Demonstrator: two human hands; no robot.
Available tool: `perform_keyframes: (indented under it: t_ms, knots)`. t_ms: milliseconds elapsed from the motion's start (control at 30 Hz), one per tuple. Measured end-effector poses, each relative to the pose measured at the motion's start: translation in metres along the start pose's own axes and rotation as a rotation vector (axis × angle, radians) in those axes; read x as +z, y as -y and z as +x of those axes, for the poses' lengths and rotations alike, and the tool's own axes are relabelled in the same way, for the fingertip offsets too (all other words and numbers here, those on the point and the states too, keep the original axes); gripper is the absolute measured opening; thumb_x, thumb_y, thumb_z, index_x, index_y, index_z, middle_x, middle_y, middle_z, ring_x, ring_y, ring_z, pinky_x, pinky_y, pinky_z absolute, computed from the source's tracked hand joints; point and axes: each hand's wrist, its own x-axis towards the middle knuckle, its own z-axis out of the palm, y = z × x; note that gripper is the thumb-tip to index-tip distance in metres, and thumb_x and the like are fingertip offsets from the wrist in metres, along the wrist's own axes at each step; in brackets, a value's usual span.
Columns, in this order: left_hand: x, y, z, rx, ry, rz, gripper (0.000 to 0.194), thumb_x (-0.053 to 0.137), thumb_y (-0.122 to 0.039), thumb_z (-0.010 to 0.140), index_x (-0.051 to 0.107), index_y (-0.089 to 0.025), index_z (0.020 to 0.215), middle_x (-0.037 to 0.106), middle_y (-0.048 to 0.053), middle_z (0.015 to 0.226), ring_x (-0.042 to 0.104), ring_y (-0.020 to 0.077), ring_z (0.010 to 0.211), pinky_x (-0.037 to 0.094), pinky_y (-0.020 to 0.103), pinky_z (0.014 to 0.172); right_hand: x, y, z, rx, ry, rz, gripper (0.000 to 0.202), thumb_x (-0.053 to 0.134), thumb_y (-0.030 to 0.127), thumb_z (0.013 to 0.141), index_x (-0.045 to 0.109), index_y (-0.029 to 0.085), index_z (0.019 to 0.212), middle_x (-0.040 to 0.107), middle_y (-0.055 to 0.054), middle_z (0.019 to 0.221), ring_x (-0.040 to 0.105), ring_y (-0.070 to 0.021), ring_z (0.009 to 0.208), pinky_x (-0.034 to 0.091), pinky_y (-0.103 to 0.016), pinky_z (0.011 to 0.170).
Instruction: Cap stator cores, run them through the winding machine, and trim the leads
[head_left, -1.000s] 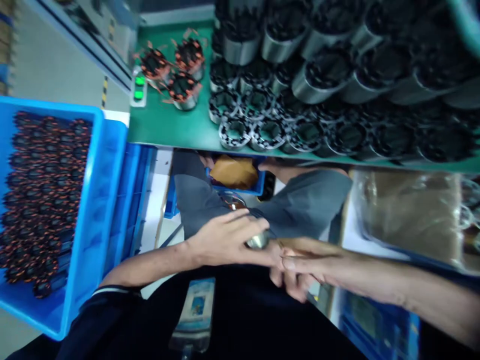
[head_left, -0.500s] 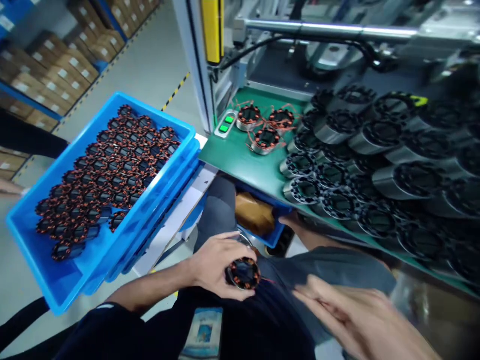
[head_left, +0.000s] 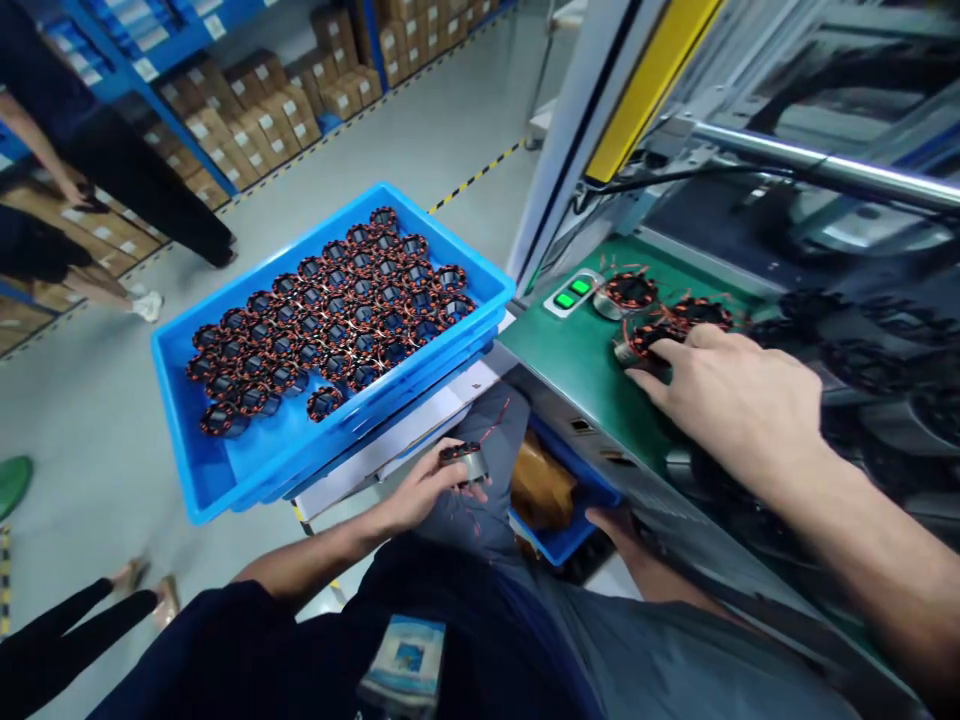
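Note:
My left hand (head_left: 427, 485) holds a wound motor stator (head_left: 472, 463) over my lap, fingers wrapped round its metal side, with thin red lead wires sticking out. My right hand (head_left: 739, 400) reaches over the green mat (head_left: 559, 350), its thumb and fingers on another wound stator (head_left: 627, 348), which they partly cover. Beside that one stand two more stators with loose copper-coloured leads, one at the back left (head_left: 630, 292) and one just behind my fingers (head_left: 703, 312).
To the left, a blue tray (head_left: 176, 430) holds rows of wound stators, on top of other trays. Stacked bare stator cores (head_left: 870, 365) fill the bench's right side. A machine frame post (head_left: 574, 140) rises behind the green-lit switch (head_left: 574, 293). Other people (head_left: 127, 150) stand at left.
My right hand has gone from above my lap to a stator on the green mat. My left hand has moved out over my leg, tilting its stator sideways. The view has swung left.

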Motion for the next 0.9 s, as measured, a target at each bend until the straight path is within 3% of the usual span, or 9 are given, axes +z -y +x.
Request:
perform_keyframes:
  t_ms: [167,267,333,400,633,733,800,833,900]
  knots:
    - [-0.001,-0.047,0.005,0.204,-0.012,0.397,0.071,0.095,-0.058,0.098,0.064,-0.022,0.150,0.077,0.015,0.150,0.070,0.0358,0.147,0.048,0.057,0.137,-0.032,0.012,-0.015,-0.037,-0.112,0.087,0.042,0.072,0.042,0.119,0.071,0.021,0.083,0.055,-0.007,0.088,0.046,-0.0215,0.083,0.027,-0.040,0.075]
    - [0.014,-0.069,0.032,0.410,0.072,0.719,0.069,0.085,-0.053,0.107,0.055,-0.021,0.160,0.075,0.019,0.156,0.073,0.0359,0.148,0.054,0.056,0.132,-0.076,0.039,-0.054,0.033,-0.218,0.210,0.025,0.082,0.047,0.113,0.082,0.025,0.102,0.069,-0.017,0.130,0.061,-0.0371,0.119,0.047,-0.051,0.095]
    - [0.033,-0.079,0.059,0.559,0.098,0.870,0.067,0.082,-0.050,0.110,0.054,-0.021,0.162,0.072,0.021,0.163,0.071,0.0363,0.153,0.055,0.057,0.132,-0.099,0.063,-0.088,0.107,-0.236,0.358,0.017,0.089,0.044,0.107,0.083,0.028,0.110,0.059,-0.019,0.166,0.057,-0.0495,0.148,0.053,-0.068,0.111]
    - [0.057,-0.085,0.090,0.690,0.098,1.008,0.064,0.082,-0.050,0.109,0.058,-0.020,0.161,0.068,0.022,0.167,0.066,0.0379,0.158,0.052,0.059,0.136,-0.110,0.085,-0.125,0.154,-0.191,0.530,0.014,0.091,0.035,0.105,0.080,0.029,0.111,0.051,-0.015,0.178,0.056,-0.0478,0.159,0.059,-0.071,0.118]
    - [0.115,-0.091,0.180,0.772,0.022,1.395,0.073,0.085,-0.056,0.107,0.064,-0.012,0.161,0.069,0.023,0.157,0.064,0.0438,0.147,0.053,0.059,0.127,-0.065,0.144,-0.235,0.454,0.043,0.802,0.013,0.084,0.038,0.111,0.082,0.025,0.107,0.075,-0.016,0.152,0.086,-0.0258,0.105,0.077,-0.043,0.092]
    - [0.115,-0.089,0.157,0.930,-0.049,1.336,0.097,0.094,-0.066,0.097,0.055,-0.018,0.172,0.059,0.026,0.173,0.056,0.0486,0.161,0.046,0.067,0.136,-0.054,0.152,-0.263,0.521,0.095,0.790,0.013,0.080,0.037,0.113,0.083,0.025,0.112,0.075,-0.017,0.153,0.087,-0.0291,0.118,0.077,-0.044,0.099]
    - [0.112,-0.082,0.123,1.000,0.042,1.254,0.112,0.103,-0.073,0.083,0.056,-0.025,0.172,0.056,0.025,0.178,0.053,0.0508,0.166,0.042,0.073,0.140,-0.060,0.150,-0.273,0.528,0.136,0.740,0.013,0.079,0.037,0.114,0.084,0.025,0.117,0.073,-0.017,0.157,0.086,-0.0303,0.124,0.076,-0.047,0.104]
    - [0.110,-0.077,0.104,0.968,0.221,1.182,0.115,0.108,-0.075,0.075,0.059,-0.028,0.169,0.060,0.023,0.174,0.058,0.0498,0.162,0.048,0.072,0.137,-0.067,0.146,-0.275,0.518,0.164,0.717,0.014,0.078,0.037,0.114,0.085,0.025,0.119,0.072,-0.018,0.160,0.085,-0.0302,0.125,0.076,-0.048,0.106]
    - [0.111,-0.060,0.069,0.602,0.731,0.982,0.138,0.115,-0.072,0.064,0.048,-0.030,0.177,0.066,0.022,0.169,0.070,0.0459,0.153,0.060,0.066,0.129,-0.082,0.137,-0.272,0.463,0.214,0.682,0.015,0.077,0.036,0.115,0.086,0.025,0.120,0.067,-0.018,0.168,0.082,-0.0310,0.132,0.073,-0.051,0.113]
